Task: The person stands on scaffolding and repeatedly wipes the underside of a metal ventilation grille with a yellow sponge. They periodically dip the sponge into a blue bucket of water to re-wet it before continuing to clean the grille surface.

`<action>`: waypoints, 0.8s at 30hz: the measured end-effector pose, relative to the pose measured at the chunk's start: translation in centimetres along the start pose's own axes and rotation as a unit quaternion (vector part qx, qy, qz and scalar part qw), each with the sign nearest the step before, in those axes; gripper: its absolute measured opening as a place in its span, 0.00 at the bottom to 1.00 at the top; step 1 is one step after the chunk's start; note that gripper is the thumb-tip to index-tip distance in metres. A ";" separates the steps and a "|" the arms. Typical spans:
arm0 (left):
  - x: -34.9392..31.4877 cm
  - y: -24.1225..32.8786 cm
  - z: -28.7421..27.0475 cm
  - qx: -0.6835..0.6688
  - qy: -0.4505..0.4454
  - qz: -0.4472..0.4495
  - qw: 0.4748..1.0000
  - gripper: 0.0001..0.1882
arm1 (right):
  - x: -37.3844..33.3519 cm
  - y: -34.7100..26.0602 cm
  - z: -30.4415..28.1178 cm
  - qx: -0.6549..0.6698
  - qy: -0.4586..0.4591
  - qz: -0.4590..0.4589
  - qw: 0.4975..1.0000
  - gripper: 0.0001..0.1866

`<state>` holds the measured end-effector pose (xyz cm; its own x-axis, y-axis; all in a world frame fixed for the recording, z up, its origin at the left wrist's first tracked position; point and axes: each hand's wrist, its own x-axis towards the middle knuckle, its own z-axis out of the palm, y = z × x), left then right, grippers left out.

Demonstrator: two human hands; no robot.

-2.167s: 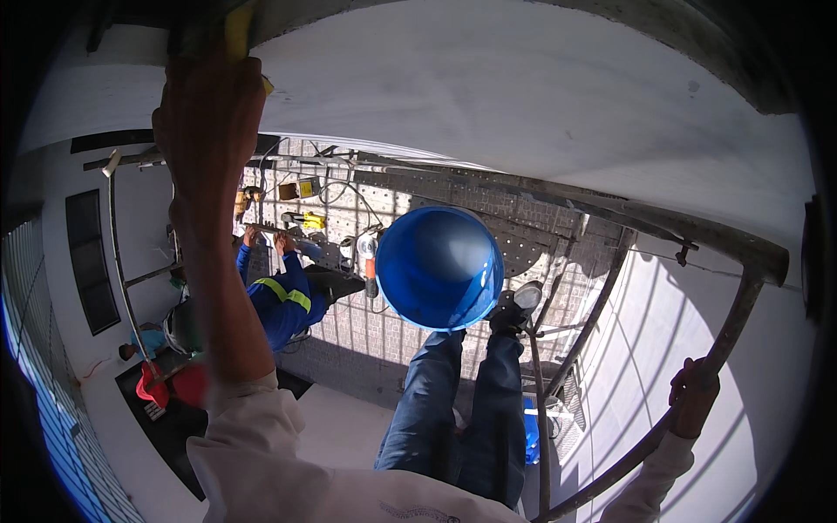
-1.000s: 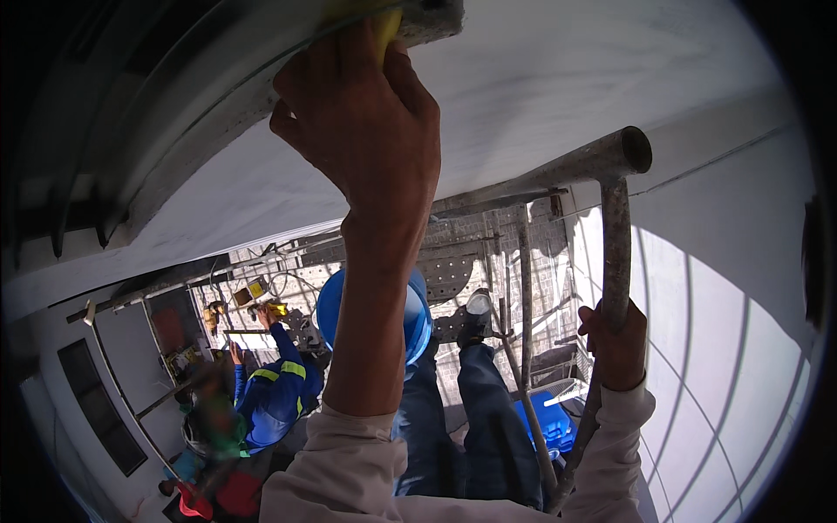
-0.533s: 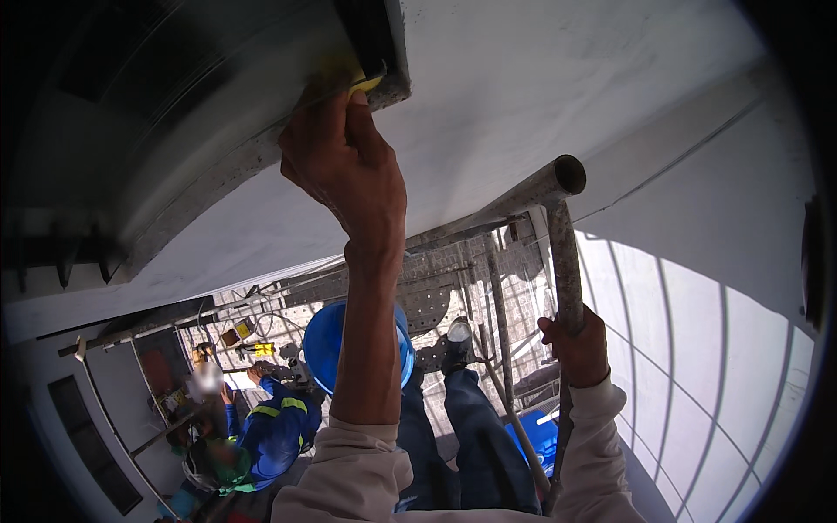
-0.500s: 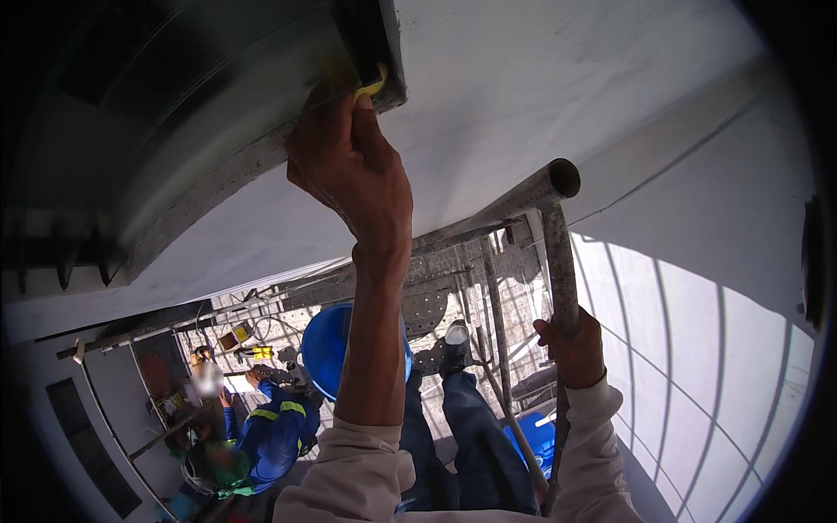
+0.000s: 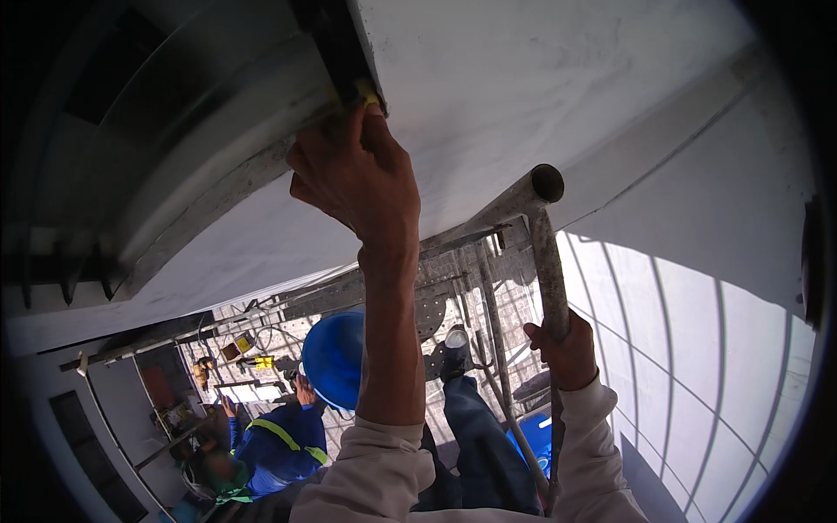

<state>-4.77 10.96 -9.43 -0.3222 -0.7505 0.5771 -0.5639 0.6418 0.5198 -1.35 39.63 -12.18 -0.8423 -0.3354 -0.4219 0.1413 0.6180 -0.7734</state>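
My left hand (image 5: 362,179) reaches up to the corner of a dark window frame (image 5: 336,48). Its fingers are closed on a small yellow piece (image 5: 369,94), pressed in at the edge where the frame meets the white wall (image 5: 523,78). Most of that piece is hidden by the fingers and shadow, so its kind is unclear. Lower right, my right hand (image 5: 571,350) is wrapped round an upright scaffold pipe (image 5: 547,261), below its joint with a thicker open-ended pipe (image 5: 514,199).
Below me, a perforated scaffold platform (image 5: 432,315) holds my shoe (image 5: 455,340). A blue tub (image 5: 331,357) sits left of my forearm. Lower down, a co-worker in blue (image 5: 279,444) bends over a white board (image 5: 248,392), near yellow tools (image 5: 255,363). A blue container (image 5: 532,440) lies lower right.
The view has shifted slightly, and my left hand with the yellow piece sits a little lower against the frame corner. The co-worker's arms have moved further apart. My right hand keeps its grip.
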 end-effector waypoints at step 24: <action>-5.5 -3.8 -6.8 -0.324 -0.151 -0.042 0.933 0.08 | -0.1 -0.7 0.2 -0.005 0.013 0.062 0.998 0.11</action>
<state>4.32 13.71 -10.32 -0.5526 -0.7494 0.3646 -0.0506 0.4669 0.8829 -1.26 39.09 -11.73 -0.8320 -0.2382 -0.5011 0.2394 0.6606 -0.7115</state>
